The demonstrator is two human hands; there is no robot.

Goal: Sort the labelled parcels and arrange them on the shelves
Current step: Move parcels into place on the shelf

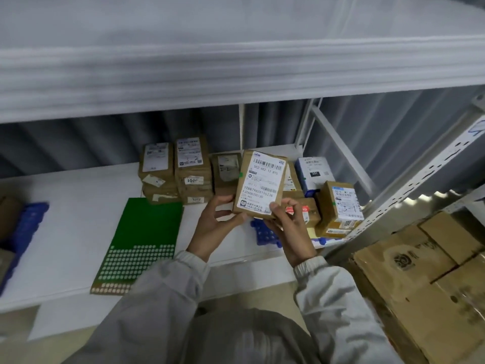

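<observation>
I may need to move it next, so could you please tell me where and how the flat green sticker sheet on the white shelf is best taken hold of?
Probably by its near short edge, from the front. The flat green sticker sheet lies flush on the white shelf, but that near end overhangs the front lip, so fingers could slip underneath and pinch it there.

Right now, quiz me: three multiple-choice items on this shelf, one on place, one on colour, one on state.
1. Where does the sticker sheet lie?
A. on the shelf board, left of the hands
B. on the floor carton
C. atop the parcel stacks

2. What colour is it?
A. red
B. green
C. yellow

3. How is the labelled parcel held?
A. left hand alone
B. lying free
C. by both hands

Answers: 1 A, flat on the white shelf board. 2 B, green with pale dots. 3 C, left hand and right hand grip its lower edge.
</observation>
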